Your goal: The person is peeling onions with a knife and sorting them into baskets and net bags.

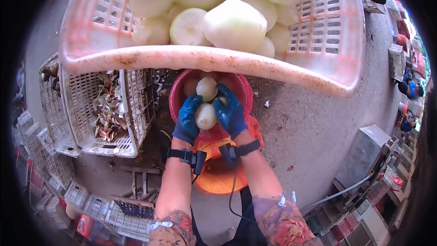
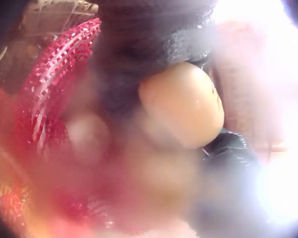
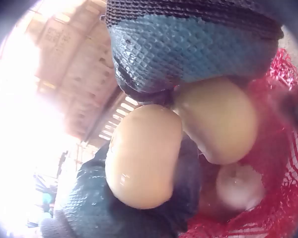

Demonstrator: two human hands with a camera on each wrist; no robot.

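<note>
In the head view, the blue-gloved left hand and right hand are above a red mesh-lined tub. Their curled fingers meet around a pale peeled bulb. A second pale bulb lies lower, between the hands. Seen in the left wrist view, the left hand is against a bulb; much there is blurred. From the right wrist, the right hand covers the top of one bulb, beside another bulb lying against the left glove.
A large pinkish crate of peeled bulbs spans the top. White crates with peelings stand left. Orange netting lies below the tub. A grey metal box stands right; people are at the far right.
</note>
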